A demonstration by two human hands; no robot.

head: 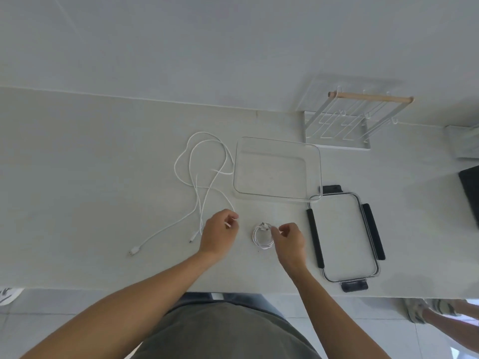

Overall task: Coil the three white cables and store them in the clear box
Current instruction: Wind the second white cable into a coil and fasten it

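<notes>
Two loose white cables [199, 177] sprawl in long loops on the pale table, left of the clear box [277, 168], which stands open with nothing inside. My left hand [219, 235] pinches the plug end of one of these cables near its fingertips. A third white cable lies as a small coil [262, 235] on the table between my hands. My right hand [289, 240] hovers just right of that coil with fingers loosely curled, touching or nearly touching it; I cannot tell if it holds it.
The box's lid [346, 237], clear with black clips, lies to the right of the box. A white wire rack [342, 125] with a wooden bar stands at the back by the wall. A dark object [470, 193] sits at the right edge. Another person's feet [427, 310] show at lower right.
</notes>
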